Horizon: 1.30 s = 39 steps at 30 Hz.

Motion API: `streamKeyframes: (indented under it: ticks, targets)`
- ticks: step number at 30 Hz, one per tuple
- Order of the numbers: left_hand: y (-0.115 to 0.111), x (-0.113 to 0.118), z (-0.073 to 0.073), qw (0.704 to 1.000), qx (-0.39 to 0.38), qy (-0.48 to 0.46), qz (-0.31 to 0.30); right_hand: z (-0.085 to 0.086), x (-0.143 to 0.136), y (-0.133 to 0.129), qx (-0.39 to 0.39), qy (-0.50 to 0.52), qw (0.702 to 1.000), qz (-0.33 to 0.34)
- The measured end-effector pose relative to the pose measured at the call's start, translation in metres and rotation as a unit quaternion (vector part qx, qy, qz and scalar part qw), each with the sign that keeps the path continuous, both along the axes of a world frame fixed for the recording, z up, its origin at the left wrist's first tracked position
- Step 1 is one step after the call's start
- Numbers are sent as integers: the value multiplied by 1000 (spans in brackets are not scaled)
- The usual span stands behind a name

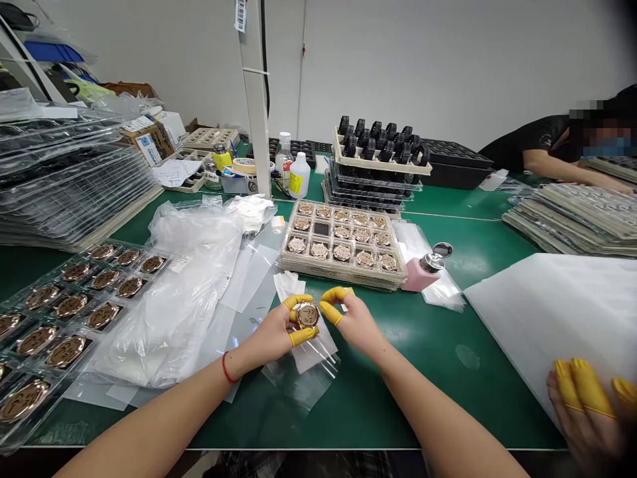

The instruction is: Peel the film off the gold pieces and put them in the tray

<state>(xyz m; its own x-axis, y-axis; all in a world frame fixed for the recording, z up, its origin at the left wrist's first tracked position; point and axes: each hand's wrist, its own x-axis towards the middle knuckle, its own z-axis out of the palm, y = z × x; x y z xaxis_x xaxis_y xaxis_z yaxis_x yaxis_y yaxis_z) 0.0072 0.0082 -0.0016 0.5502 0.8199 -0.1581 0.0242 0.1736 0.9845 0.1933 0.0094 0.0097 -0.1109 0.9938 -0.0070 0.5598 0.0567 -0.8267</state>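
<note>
A round rose-gold watch case (307, 315) with printed marks on its face is gripped between the yellow-cotted fingers of my left hand (279, 332). Just to its right is my right hand (355, 322), also in yellow finger cots, its thumb and fingertips bent toward the case; a small pale edge shows behind them, too little to make out. Under my hands lie a white wipe (311, 352) and clear film (303, 385). Beyond them a stacked tray (343, 271) holds several similar cases, with one dark compartment among them.
A pink pump bottle (422, 272) stands right of the tray. Plastic bags (174, 299) and another tray of cases (70, 305) lie left. Black watch bands (383, 143) stand behind. Another person's hand (587, 398) rests on white foam sheets (562, 318) at right.
</note>
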Motion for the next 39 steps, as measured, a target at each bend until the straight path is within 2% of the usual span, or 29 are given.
streamKeyframes:
  ticks: [1, 3, 5, 6, 9, 14, 17, 19, 23, 25, 27, 30, 34, 36, 39]
  targets:
    - [0, 0, 0, 1000, -13, -5, 3, 1, 4, 4, 30, -118, 992, -18]
    - [1, 1, 0, 999, -33, -3, 7, 1, 12, 11, 31, -338, 939, -55]
    - [2, 1, -1, 999, -39, 3, 9, -1, 17, 17, -13, -456, 887, -64]
    - [2, 2, -1, 999, -38, 5, 11, -3, 19, 19, -29, -474, 878, -59]
    - [1, 2, -3, 999, -32, 6, 10, -8, 21, 20, -35, -453, 890, -45]
    - [3, 2, -8, 999, -31, 16, 5, -16, 27, 19, -62, -412, 905, -86]
    - [6, 2, -11, 999, -32, 26, 2, -19, 27, 19, -65, -353, 930, -76]
    - [7, 2, -14, 999, -29, 29, 4, -18, 23, 16, -39, -304, 950, -59]
    - [7, 2, -15, 1000, -24, 9, 5, -13, 5, 0, 79, -163, 983, 10]
    - [7, 3, -15, 1000, -25, -17, -6, -11, -6, -8, 106, -163, 979, 63]
    - [6, 4, -14, 999, -26, -37, -19, -12, -14, -12, 94, -227, 966, 84]
    - [7, 6, -12, 998, -32, -43, -28, -14, -16, -6, 70, -273, 958, 64]
    - [8, 8, -12, 999, -34, -21, -19, -17, 2, 9, 66, -141, 986, 57]
    - [8, 8, -13, 999, -38, -8, -6, -17, 15, 15, 64, -95, 993, 30]
    - [8, 7, -14, 999, -42, -1, -2, -16, 29, 20, 50, -195, 979, -23]
